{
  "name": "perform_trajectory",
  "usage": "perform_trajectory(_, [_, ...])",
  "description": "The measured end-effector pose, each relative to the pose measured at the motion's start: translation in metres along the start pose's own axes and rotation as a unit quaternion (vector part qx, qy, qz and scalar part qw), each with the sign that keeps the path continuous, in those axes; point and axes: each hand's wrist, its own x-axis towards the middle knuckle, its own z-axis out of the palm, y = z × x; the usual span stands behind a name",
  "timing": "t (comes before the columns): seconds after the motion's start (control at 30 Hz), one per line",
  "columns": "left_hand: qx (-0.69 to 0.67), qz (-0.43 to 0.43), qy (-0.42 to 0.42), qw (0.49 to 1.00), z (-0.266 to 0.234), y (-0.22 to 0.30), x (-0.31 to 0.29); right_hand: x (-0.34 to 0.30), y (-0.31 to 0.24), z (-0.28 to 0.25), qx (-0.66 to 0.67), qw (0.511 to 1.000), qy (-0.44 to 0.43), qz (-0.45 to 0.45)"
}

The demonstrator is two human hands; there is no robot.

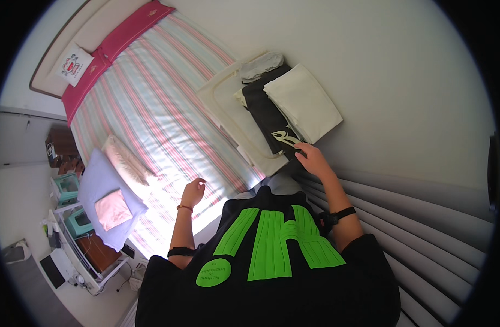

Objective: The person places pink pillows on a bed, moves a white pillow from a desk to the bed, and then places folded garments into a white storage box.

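Note:
My right hand (314, 161) is at the near corner of a black folded cloth (261, 109) with a pale print, its thumb and fingertips closed around the edge. Beside that cloth lies a cream folded cloth (304, 101), partly overlapping it. A grey crumpled bundle (261, 66) sits at the far end. These things rest on a pale, low-rimmed surface (220, 90) next to the bed. My left hand (193, 194) hovers over the near side of the bed, its fingers loosely bent and apart, with nothing visible in it.
The bed (163, 92) has a striped cover and a red band at its head, with a white printed cushion (75, 64). A lilac pillow (105, 191), a pink cushion (112, 210) and a beige pillow (124, 161) lie left. Grey ridged panels (402, 218) run along the right.

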Motion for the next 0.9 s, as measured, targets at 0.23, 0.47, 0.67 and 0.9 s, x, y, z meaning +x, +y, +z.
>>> perform_trajectory(0.23, [-0.039,-0.149,0.014,0.988,0.033,-0.023,-0.089,0.046,0.027,0.079,-0.201,0.972,-0.076,-0.094])
perform_trajectory(0.47, [-0.004,-0.195,0.047,0.980,0.047,-0.008,-0.168,0.032,0.023,0.118,-0.357,0.912,-0.202,0.008])
perform_trajectory(0.67, [-0.032,-0.239,0.104,0.965,0.043,0.015,-0.222,0.042,0.009,0.124,-0.386,0.893,-0.227,0.034])
perform_trajectory(0.9, [-0.059,-0.267,0.205,0.940,0.059,-0.023,-0.274,0.071,0.005,0.124,-0.226,0.933,0.124,-0.250])
